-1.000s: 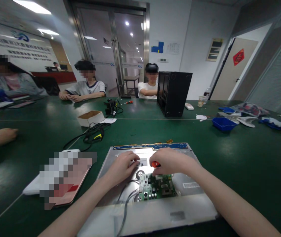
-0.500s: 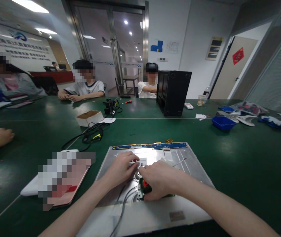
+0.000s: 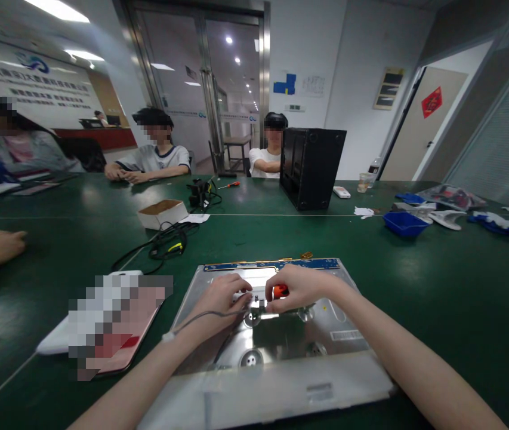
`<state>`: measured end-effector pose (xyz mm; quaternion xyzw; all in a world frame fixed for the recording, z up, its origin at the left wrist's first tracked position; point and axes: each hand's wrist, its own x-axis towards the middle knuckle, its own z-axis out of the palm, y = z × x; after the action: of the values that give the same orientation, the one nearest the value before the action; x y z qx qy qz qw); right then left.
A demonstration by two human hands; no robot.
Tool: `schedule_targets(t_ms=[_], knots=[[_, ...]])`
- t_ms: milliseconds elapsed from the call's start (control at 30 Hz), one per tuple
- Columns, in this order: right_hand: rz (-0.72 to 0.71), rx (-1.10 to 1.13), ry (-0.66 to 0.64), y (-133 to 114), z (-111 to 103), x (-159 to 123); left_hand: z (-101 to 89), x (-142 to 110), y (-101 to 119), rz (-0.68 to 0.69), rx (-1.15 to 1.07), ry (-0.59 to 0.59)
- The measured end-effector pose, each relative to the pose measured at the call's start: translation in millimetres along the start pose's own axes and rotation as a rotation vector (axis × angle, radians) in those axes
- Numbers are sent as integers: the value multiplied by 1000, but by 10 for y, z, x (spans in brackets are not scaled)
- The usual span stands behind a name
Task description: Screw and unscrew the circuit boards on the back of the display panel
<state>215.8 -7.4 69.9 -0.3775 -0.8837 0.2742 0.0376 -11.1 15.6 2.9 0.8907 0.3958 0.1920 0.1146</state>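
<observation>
Beyond the metal panel (image 3: 276, 340) sit a brown-lined open carton (image 3: 152, 221) and blue tray (image 3: 405, 226).

My left hand (image 3: 221, 297) and my right hand (image 3: 298, 286) are bare, with slim fingers (image 3: 237, 282). My left arm (image 3: 156, 364) and my right arm (image 3: 409, 343) are bare and smooth too, thin by the hands and a bit fatter at the near end.

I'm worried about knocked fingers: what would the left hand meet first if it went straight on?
Probably the right hand, across a small gap from the left hand, though depth there is hard to judge.
</observation>
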Motion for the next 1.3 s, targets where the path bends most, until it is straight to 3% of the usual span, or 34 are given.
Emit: schedule_targets(t_ms=[300,533,800,1100,1300], knots=[[4,-48,-58,-60,39,-38,-60,-9,64,29,-1,1],[-16,-264,-96,-201,217,6,-100,-35,125,36,-20,8],[-34,-427,-46,-244,418,24,-97,-30,126,82,-11,19],[-17,-335,-101,-205,407,55,-98,-55,129,146,14,-25],[29,-318,-117,-216,248,-7,-178,-99,184,174,-31,-162]])
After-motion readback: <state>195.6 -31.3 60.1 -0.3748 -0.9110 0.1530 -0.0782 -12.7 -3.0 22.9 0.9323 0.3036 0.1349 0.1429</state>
